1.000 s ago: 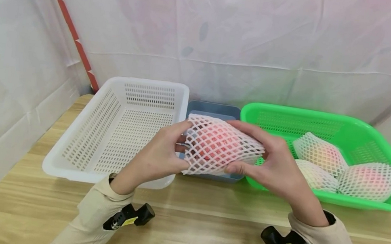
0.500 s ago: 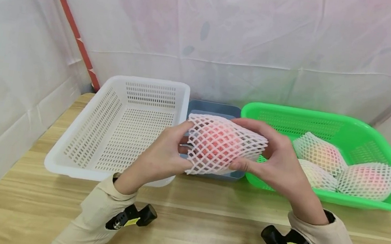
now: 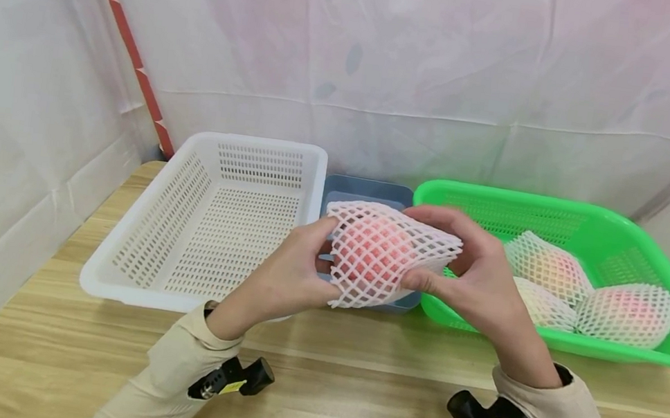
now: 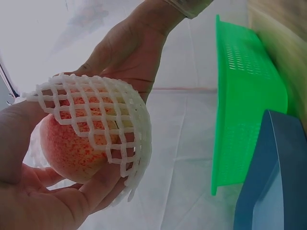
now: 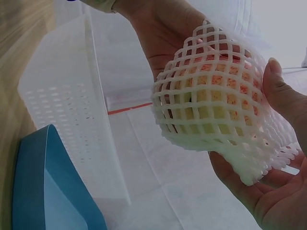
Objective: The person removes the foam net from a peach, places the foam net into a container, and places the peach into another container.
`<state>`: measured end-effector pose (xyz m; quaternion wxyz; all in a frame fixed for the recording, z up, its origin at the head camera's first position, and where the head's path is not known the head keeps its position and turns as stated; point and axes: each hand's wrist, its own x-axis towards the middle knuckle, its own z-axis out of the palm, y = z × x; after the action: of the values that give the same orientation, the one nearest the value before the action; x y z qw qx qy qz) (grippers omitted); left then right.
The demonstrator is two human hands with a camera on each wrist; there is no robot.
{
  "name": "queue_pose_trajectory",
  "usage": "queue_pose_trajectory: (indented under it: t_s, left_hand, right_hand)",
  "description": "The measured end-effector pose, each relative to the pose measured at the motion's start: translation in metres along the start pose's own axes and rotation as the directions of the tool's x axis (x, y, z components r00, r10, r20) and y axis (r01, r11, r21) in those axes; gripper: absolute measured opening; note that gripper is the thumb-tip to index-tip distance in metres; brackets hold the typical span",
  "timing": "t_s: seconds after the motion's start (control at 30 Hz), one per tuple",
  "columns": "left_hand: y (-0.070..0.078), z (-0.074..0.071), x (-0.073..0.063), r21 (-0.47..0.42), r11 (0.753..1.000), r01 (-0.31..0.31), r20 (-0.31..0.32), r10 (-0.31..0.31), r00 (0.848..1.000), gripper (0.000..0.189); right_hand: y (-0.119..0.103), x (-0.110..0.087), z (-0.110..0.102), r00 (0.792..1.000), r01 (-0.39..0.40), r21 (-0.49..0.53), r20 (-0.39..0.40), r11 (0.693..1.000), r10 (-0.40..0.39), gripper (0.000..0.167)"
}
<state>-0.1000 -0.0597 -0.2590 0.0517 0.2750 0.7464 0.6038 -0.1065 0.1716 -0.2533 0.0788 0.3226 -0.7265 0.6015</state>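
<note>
Rnd speckled fruit (image 4: 72,148), wht mesh (image 5: 218,103)

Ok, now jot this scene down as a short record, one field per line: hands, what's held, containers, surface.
Left hand: holds the fruit at the net's open end
Right hand: grips the net's narrower end
Fruit: red and yellow, speckled, partly bare
Net: white foam mesh, around the fruit
White basket: on the left
Blue tray: between baskets, partly hidden
Green basket: on the right, holding three netted fruits
Surface: wooden table
</note>
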Motion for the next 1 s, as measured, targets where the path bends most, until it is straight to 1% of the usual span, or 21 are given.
queue_pose_trajectory:
  t_s: [0.13,0.27,0.33,0.5,0.63,0.73,0.9,1.0]
  left_hand:
    - [0.0,0.001,0.0,0.031,0.999,-0.019,-0.004,0.019,1.0,0.054]
    - [-0.002,0.001,0.0,0.077,0.997,-0.018,-0.018,0.019,1.0,0.055]
    - [-0.002,0.002,0.0,0.101,0.995,-0.021,-0.026,0.024,0.999,0.054]
    - [-0.003,0.001,-0.001,0.129,0.991,-0.038,-0.035,0.043,0.998,0.053]
    - [-0.004,0.001,0.0,0.146,0.988,-0.044,-0.033,0.05,0.998,0.054]
    - [-0.005,0.0,0.0,0.143,0.988,-0.057,-0.024,0.061,0.998,0.053]
    - [-0.007,-0.001,-0.001,0.131,0.987,-0.095,0.0,0.096,0.995,0.049]
    - [-0.007,-0.002,-0.001,0.144,0.983,-0.11,0.002,0.111,0.994,0.046]
  right_hand:
    - [0.001,0.0,0.001,1.0,0.006,-0.007,0.0,1.0,-0.006,0.057]
    - [0.002,0.0,0.004,1.0,0.01,-0.002,0.009,1.0,-0.01,0.054]
    - [0.002,0.0,0.005,1.0,0.024,-0.022,0.013,0.999,-0.023,0.054]
    - [0.004,0.001,0.008,0.997,0.076,-0.072,0.023,0.994,-0.075,0.053]
    - [0.004,0.001,0.009,0.996,0.083,-0.103,0.028,0.991,-0.08,0.051]
    - [0.003,0.001,0.009,0.996,0.087,-0.124,0.027,0.988,-0.085,0.049]
    - [0.002,0.001,0.011,0.994,0.113,-0.128,0.026,0.985,-0.111,0.047]
    - [0.002,0.001,0.012,0.992,0.122,-0.132,0.028,0.984,-0.119,0.046]
